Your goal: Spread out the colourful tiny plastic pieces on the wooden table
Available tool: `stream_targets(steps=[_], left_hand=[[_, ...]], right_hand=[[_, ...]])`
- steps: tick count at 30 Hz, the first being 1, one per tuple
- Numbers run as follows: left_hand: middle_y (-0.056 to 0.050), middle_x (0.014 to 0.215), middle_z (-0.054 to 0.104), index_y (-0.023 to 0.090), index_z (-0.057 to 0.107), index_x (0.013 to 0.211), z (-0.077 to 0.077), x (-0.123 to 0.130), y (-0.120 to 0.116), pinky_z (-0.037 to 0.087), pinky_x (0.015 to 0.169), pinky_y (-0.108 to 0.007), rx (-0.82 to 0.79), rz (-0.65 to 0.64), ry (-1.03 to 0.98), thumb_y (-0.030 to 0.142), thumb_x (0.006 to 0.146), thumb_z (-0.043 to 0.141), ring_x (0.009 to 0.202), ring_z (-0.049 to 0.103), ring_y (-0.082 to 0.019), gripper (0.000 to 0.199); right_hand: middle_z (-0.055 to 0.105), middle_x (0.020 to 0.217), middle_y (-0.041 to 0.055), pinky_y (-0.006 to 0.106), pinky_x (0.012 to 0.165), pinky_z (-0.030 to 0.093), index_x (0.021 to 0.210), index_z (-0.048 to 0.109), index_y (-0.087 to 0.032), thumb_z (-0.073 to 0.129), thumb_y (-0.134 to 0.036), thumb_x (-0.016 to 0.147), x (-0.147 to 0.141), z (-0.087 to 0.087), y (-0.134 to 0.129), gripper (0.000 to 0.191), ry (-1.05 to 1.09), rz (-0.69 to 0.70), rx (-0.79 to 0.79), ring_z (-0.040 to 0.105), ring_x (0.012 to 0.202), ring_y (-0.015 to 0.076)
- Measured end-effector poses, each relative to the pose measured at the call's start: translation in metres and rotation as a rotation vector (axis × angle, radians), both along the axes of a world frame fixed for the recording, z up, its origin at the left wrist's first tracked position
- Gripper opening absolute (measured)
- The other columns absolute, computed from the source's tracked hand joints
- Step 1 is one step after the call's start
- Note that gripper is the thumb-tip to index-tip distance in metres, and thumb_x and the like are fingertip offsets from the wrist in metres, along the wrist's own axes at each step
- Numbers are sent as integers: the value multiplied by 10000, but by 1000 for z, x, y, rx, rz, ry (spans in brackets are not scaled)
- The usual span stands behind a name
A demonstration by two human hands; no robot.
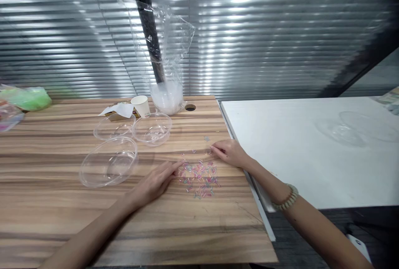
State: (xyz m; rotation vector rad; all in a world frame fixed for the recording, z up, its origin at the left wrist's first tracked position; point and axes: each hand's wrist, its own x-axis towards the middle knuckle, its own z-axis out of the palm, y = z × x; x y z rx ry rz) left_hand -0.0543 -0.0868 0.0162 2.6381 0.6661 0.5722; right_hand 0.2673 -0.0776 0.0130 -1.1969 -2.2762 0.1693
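A scatter of small pastel tube beads [199, 179] lies on the wooden table [56, 215]. My left hand [156, 182] rests flat beside the beads, fingertips touching the pile's left edge. At the pile's upper right edge my right hand [229, 152] lies palm down, fingers curled over a few beads; whether it pinches one I cannot tell. A bead bracelet [285, 200] circles my right wrist. Three clear plastic bowls stand to the left: a large one [109, 163], one behind it [114, 128] and one to the right [152, 128].
A paper cup [141, 105], a torn paper wrapper [116, 110] and a clear bag [166, 90] around a black post [146, 20] stand at the back. Green and pink bags [26, 98] lie far left. A white table [311, 152] with clear lids [343, 130] adjoins on the right.
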Motion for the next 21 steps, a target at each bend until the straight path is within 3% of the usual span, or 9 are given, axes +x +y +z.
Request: stream_targets(steps=[21], left_hand=[[-59,986,560,250,307,1433,2,0,-1,486,788,-267,-1,-5,42,124,998,334,871,546,-159,454]], right_hand=[[670,718,48,244,622,388,805,662,-165,371,-299,1000,-1,2,0,375,-36,4,-34,617,667,153]])
